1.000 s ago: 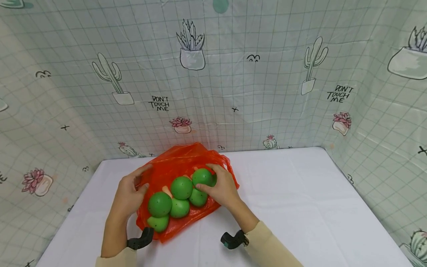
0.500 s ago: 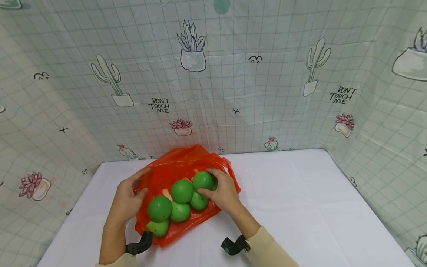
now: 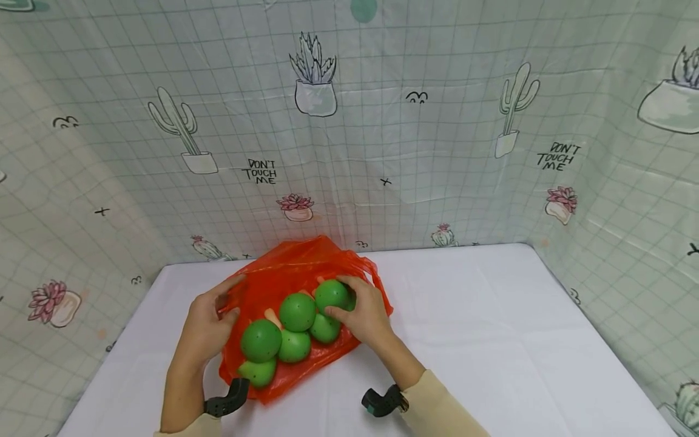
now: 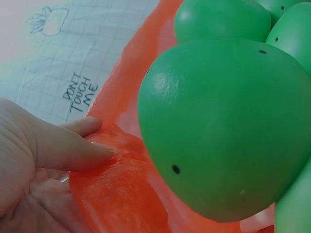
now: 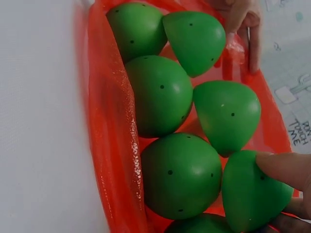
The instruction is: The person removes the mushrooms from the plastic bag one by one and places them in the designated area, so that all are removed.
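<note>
Left hand (image 3: 206,328) pinches bag (image 3: 284,267) edge; right hand (image 3: 364,312) grips top fruit (image 3: 331,294); five more fruits between hands, on bench (image 3: 491,340).

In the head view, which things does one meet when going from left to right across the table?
Left hand pinching the bag's edge → orange plastic bag holding the green fruits → right hand gripping one fruit → bare white table.

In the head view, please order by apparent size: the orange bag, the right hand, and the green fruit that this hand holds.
1. orange bag, clearly the largest.
2. right hand.
3. green fruit, smallest; the fingers cover part of it, so its full size is unsure.
</note>
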Demonstrator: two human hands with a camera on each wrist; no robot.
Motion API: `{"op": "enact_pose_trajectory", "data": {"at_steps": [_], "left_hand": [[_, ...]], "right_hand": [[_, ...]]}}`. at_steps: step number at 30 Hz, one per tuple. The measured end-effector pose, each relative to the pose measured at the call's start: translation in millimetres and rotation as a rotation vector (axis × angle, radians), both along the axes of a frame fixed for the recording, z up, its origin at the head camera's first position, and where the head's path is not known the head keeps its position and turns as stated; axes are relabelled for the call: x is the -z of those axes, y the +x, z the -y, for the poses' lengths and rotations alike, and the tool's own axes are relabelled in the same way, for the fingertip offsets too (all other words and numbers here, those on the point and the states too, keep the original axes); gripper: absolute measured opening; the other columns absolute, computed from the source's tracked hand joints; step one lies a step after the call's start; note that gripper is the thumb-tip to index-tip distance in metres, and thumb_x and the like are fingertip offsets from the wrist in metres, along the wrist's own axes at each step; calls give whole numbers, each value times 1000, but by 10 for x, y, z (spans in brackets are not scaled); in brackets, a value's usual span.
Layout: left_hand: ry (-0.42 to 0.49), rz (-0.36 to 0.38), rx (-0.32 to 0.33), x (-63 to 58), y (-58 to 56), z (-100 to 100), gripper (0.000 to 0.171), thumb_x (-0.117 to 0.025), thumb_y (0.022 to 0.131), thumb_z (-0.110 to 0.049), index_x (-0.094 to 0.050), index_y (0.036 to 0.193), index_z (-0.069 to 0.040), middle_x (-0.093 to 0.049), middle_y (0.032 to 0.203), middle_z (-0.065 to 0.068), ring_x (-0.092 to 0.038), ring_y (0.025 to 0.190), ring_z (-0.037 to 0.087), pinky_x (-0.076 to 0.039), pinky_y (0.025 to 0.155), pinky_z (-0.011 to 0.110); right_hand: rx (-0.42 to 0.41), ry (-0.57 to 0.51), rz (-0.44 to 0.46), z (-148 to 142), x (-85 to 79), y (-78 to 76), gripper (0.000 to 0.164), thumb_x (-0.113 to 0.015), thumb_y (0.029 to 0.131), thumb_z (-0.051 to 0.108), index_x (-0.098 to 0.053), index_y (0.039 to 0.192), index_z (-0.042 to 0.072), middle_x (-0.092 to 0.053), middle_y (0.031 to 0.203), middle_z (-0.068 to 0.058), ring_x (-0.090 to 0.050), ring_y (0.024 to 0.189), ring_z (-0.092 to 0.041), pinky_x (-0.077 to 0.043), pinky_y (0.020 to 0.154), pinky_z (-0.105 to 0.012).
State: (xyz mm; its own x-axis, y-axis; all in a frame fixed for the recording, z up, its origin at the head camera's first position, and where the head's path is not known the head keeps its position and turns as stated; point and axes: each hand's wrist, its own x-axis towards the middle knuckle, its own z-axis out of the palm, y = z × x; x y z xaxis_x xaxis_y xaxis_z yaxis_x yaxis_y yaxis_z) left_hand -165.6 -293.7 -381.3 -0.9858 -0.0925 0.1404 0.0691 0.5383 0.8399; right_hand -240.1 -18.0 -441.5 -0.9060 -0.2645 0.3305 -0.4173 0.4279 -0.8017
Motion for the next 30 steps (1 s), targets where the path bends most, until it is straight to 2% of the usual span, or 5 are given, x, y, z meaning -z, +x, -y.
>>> {"op": "enact_pose_trajectory", "data": {"at_steps": [8, 17, 24, 27, 30], "left_hand": [[1, 25, -7, -6, -6, -41, 63, -51, 98, 13, -46, 158, -4, -49, 154, 27, -53, 136, 48, -52, 102, 49], [-4, 52, -33, -14, 4, -49, 63, -52, 100, 11, -43, 160, -5, -50, 153, 27, -54, 134, 49, -53, 100, 54], [-5, 28, -17, 1, 1, -54, 62, -52, 99, 12, -44, 159, -4, -50, 152, 29, -55, 132, 50, -53, 99, 53], [-8, 18, -17, -1, -2, -60, 62, -52, 99, 13, -44, 159, -3, -51, 151, 28, -55, 132, 49, -53, 99, 53], [-12, 17, -17, -4, -5, -61, 62, -52, 99, 13, -44, 159, -2, -51, 151, 28, -55, 132, 49, -53, 99, 52]], "right_hand": [[-21, -12, -11, -65, -122, 75, 61, -89, 85, 14, -64, 139, 0, -68, 135, -15, -63, 124, -33, -54, 105, -50], [-48, -58, -42, -185, -440, 197, 58, -90, 82, 12, -68, 135, 4, -72, 129, -9, -67, 117, -28, -57, 100, -47], [-149, -167, -28, -343, -718, 356, 58, -89, 83, 9, -68, 137, 5, -70, 131, -6, -70, 117, -25, -59, 98, -38], [-162, -197, -31, -415, -798, 379, 60, -89, 83, 8, -67, 138, 7, -69, 133, -5, -70, 119, -24, -58, 98, -34], [-154, -236, -63, -488, -840, 368, 61, -89, 83, 7, -66, 140, 7, -69, 135, -6, -67, 123, -23, -54, 105, -33]]}}
